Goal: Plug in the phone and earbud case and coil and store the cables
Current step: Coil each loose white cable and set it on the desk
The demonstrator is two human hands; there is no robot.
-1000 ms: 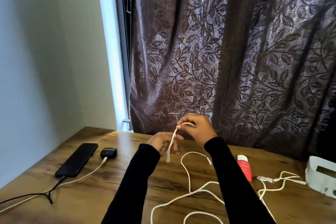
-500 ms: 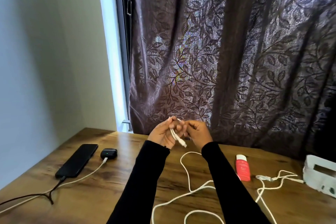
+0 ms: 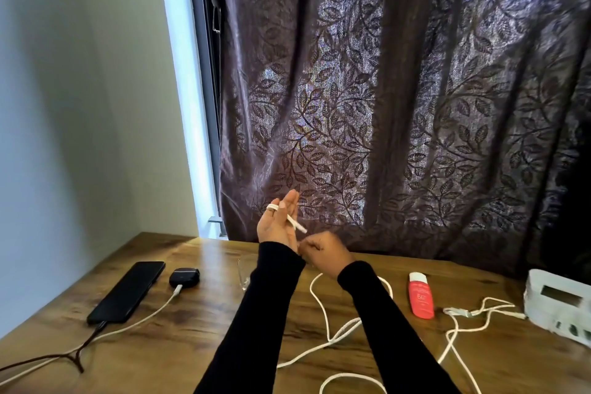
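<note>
A black phone (image 3: 128,291) lies at the left of the wooden table (image 3: 179,339) with a dark cable in its near end. Beside it sits a black earbud case (image 3: 184,277) with a white cable (image 3: 150,313) plugged in. My left hand (image 3: 277,224) is raised, palm up, with a loose white cable (image 3: 323,313) wound around its fingers; the plug end (image 3: 297,224) sticks out to the right. My right hand (image 3: 323,254) is fisted just below and right of it, pinching that cable. The rest of the cable trails over the table between my arms.
A red tube (image 3: 421,294) lies right of my right arm. A second white cable (image 3: 473,313) lies tangled next to a white box (image 3: 559,304) at the right edge. A dark leaf-patterned curtain (image 3: 383,105) hangs behind the table.
My left hand has risen and opened palm up with cable turns around its fingers. My right hand has dropped lower, drawing the cable down.
</note>
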